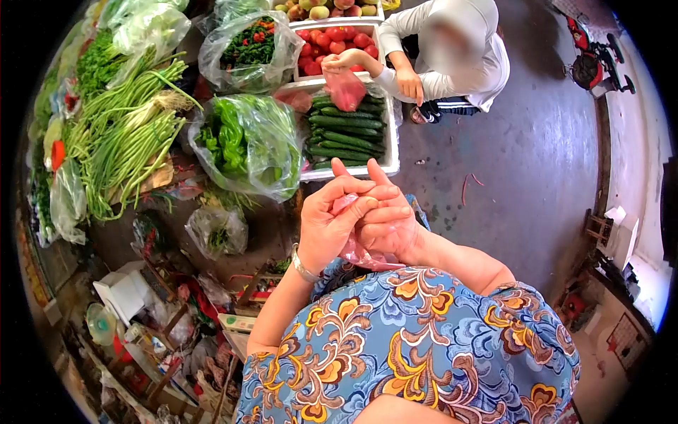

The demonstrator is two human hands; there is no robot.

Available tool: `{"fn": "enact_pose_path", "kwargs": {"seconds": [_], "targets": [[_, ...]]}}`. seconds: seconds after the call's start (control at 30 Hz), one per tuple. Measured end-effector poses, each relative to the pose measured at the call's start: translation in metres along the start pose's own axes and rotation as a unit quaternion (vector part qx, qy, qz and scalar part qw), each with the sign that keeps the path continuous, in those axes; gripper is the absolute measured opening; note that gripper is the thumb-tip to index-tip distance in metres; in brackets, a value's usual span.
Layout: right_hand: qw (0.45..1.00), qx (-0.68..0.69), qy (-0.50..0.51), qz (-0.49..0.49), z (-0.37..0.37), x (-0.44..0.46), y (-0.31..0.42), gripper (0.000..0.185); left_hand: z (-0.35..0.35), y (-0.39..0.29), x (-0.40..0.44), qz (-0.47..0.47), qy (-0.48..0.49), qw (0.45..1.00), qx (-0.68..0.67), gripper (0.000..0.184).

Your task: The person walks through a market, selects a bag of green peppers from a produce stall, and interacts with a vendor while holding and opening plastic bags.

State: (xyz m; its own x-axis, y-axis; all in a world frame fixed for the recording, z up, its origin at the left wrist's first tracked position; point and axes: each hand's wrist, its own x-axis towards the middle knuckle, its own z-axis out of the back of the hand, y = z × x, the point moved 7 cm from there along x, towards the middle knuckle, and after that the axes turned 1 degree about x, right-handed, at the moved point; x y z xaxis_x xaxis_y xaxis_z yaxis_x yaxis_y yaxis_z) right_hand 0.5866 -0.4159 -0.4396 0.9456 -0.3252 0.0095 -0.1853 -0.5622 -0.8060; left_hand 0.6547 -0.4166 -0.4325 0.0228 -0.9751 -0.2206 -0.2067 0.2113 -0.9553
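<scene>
My left hand (pixel 326 225), with a bracelet at the wrist, has its thumb and fingers pinched on a thin pink plastic bag (pixel 360 256). Pressed against it, my right hand (pixel 388 225) also grips the bag, its lower fingers curled in and two fingertips pointing up. Most of the bag hangs crumpled below the hands, close to my patterned shirt; part of it is hidden by the fingers. Just beyond my fingertips is a white foam box (pixel 393 145) of dark green cucumbers (pixel 346 133).
A person (pixel 459 56) in a light top crouches ahead, a pink bag (pixel 344 90) at one hand above the cucumbers. Tomatoes (pixel 332 44), bagged green peppers (pixel 236 138) and long green stalks (pixel 134 134) lie ahead and left. Grey floor (pixel 522 162) extends right.
</scene>
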Motion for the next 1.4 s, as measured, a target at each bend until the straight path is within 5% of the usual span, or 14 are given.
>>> {"fn": "enact_pose_path", "kwargs": {"seconds": [0.6,1.1,1.4], "targets": [[0.999,-0.005,0.017,-0.030,0.007,-0.010,0.016,0.062,-0.011,0.001,0.002,0.031,-0.013,0.999,-0.038,0.018],[0.999,-0.027,0.003,0.041,-0.010,-0.018,0.021,0.071,-0.013,0.018,0.016,-0.092,0.003,0.995,-0.050,0.017],[0.998,0.002,0.020,0.054,-0.003,-0.024,0.030,0.068,-0.013,0.027,0.019,-0.077,-0.009,0.997,-0.006,0.016]]}}
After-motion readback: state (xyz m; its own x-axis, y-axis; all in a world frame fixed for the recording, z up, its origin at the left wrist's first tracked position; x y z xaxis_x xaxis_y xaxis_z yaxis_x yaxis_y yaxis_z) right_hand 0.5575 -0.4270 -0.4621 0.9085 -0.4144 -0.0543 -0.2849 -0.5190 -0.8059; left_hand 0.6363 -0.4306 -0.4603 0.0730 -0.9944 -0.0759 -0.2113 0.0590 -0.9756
